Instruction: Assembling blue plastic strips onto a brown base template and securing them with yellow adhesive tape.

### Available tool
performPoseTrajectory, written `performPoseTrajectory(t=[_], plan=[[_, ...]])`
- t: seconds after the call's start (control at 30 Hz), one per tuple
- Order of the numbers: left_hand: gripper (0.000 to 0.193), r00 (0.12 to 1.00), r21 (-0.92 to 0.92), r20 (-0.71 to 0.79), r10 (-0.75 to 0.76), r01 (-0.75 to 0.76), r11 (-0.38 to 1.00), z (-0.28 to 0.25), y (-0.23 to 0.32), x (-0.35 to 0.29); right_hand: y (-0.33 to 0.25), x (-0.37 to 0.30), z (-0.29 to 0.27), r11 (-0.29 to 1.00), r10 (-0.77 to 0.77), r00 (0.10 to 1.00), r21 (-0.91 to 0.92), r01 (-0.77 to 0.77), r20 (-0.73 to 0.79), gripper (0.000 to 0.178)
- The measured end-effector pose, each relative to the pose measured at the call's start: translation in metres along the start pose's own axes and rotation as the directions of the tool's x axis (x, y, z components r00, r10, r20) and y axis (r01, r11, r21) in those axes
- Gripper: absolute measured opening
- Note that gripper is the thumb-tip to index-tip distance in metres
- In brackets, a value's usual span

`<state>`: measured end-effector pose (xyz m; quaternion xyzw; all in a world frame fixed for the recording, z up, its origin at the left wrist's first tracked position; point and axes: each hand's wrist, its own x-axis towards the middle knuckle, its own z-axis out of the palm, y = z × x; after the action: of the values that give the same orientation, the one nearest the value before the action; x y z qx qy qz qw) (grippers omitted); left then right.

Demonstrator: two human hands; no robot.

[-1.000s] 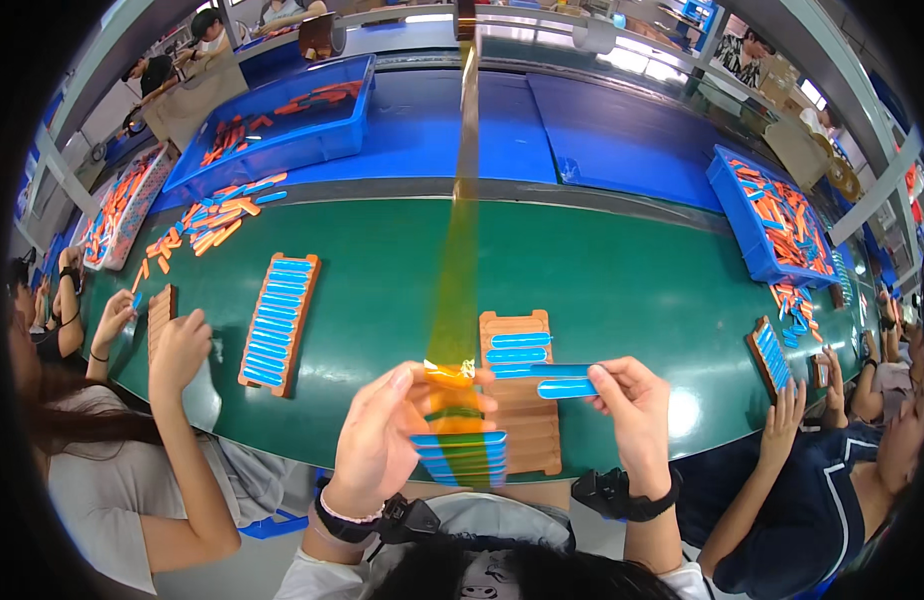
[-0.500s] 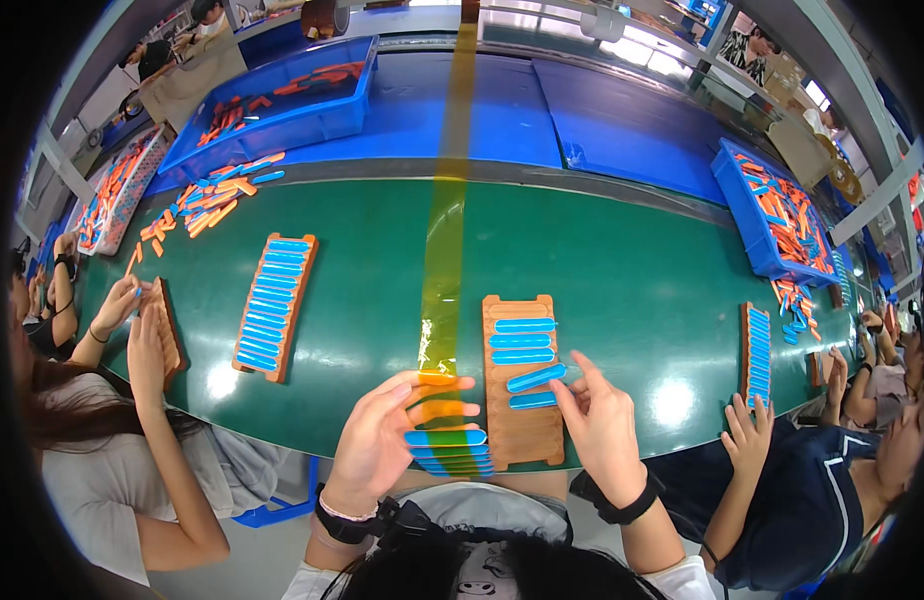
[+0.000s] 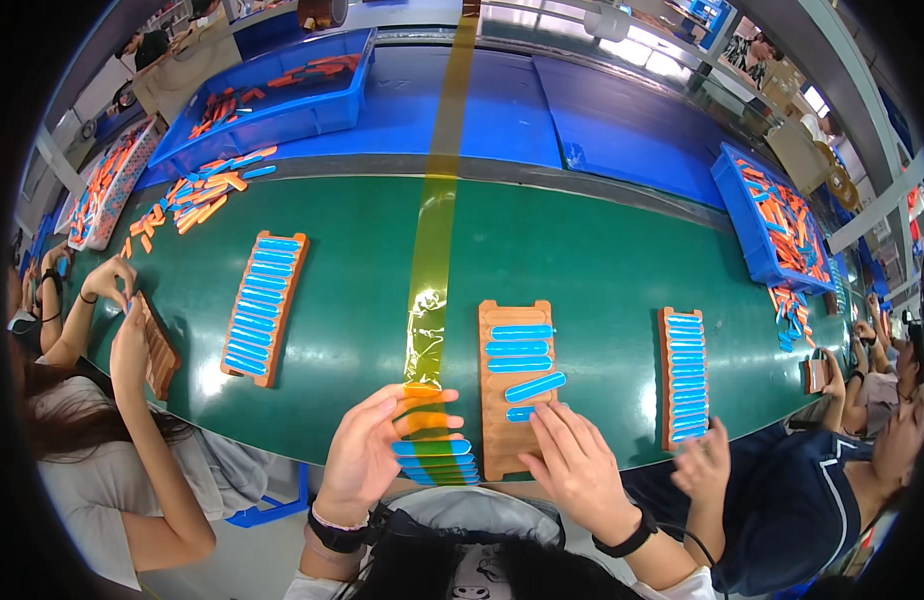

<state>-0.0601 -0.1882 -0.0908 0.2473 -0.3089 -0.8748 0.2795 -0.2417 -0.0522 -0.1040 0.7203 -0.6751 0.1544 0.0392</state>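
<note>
A brown grooved wooden board [image 3: 494, 440] lies before me on the green table, with several flat, round-ended blue strips [image 3: 519, 349] across it. One blue strip [image 3: 535, 387] sits tilted. My right hand [image 3: 580, 470] rests over the lowest strip [image 3: 520, 413], its stretched fingers touching and partly covering that strip's right end, thumb apart. Left of the board, my left hand [image 3: 367, 445] holds a stack of blue strips [image 3: 434, 462], its upper fingers spread above them. A translucent yellow film band [image 3: 432, 260] runs down across those fingers and strips, tinting them.
Filled boards stand left [image 3: 265, 310] and right [image 3: 686, 380]. A blue bin [image 3: 272, 125], a patterned basket [image 3: 110, 190] and a right-hand blue bin [image 3: 772, 225] hold orange and blue pieces; loose pieces [image 3: 207, 195] lie nearby. Co-workers' hands [image 3: 704, 465] work on both sides.
My right hand has moved from the tilted strip down and left onto the lowest strip. My left hand keeps its stack. The right-hand filled board has come closer, and the co-worker's hand there has shifted.
</note>
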Motion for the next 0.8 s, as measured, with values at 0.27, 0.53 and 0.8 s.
performPoseTrajectory(t=[0.27,0.53,0.8], plan=[[0.037,0.999,0.063,-0.052,-0.001,0.004,0.998,0.003,-0.001,0.000,-0.010,0.008,-0.002,0.987,0.158,0.982,0.013,-0.160,0.102,0.063],[0.036,0.999,0.040,-0.031,0.006,-0.005,0.999,-0.003,-0.003,0.000,-0.013,0.022,0.001,0.983,0.186,0.979,-0.031,-0.184,0.079,0.063],[0.035,1.000,0.043,-0.016,0.001,0.000,0.999,-0.002,-0.002,0.000,-0.016,0.025,-0.003,0.982,0.154,0.986,-0.119,-0.146,0.067,0.061]])
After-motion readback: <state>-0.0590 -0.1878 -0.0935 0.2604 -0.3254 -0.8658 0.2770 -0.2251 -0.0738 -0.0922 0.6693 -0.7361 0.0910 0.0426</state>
